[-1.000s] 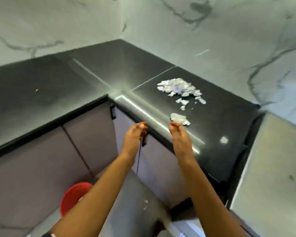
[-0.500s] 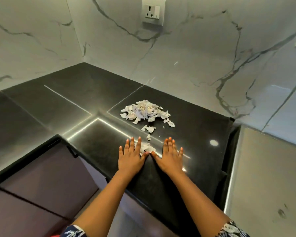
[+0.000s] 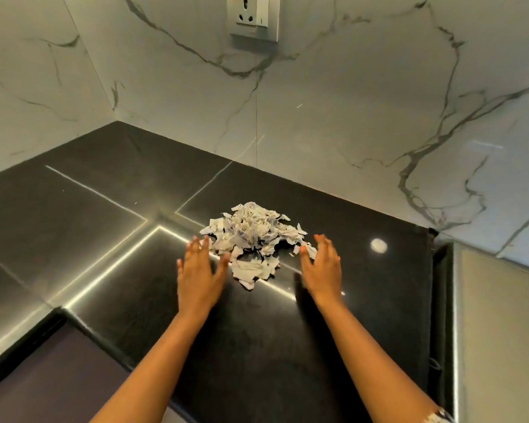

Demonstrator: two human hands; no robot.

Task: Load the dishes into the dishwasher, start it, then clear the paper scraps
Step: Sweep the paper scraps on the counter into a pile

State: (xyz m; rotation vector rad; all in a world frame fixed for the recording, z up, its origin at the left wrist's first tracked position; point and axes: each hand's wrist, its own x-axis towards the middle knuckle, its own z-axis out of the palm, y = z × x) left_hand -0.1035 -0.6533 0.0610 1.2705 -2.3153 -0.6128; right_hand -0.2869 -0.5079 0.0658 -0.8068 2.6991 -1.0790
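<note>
paper scraps (image 3: 251,239): one heap, frame centre, on black surface (image 3: 104,209), gathered tighter than before | left hand (image 3: 199,270): grip wide, flat, touching heap's left edge | right hand (image 3: 321,267): grip wide, at right edge, now spread apart

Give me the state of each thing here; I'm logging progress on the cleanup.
Torn white paper scraps: gathered in one pile on the countertop, not lifted.
Left hand: open, flat, beside the pile.
Right hand: open, empty, beside the pile.
Black stone countertop: bare around the pile.
White wall socket: nothing plugged in.
</note>
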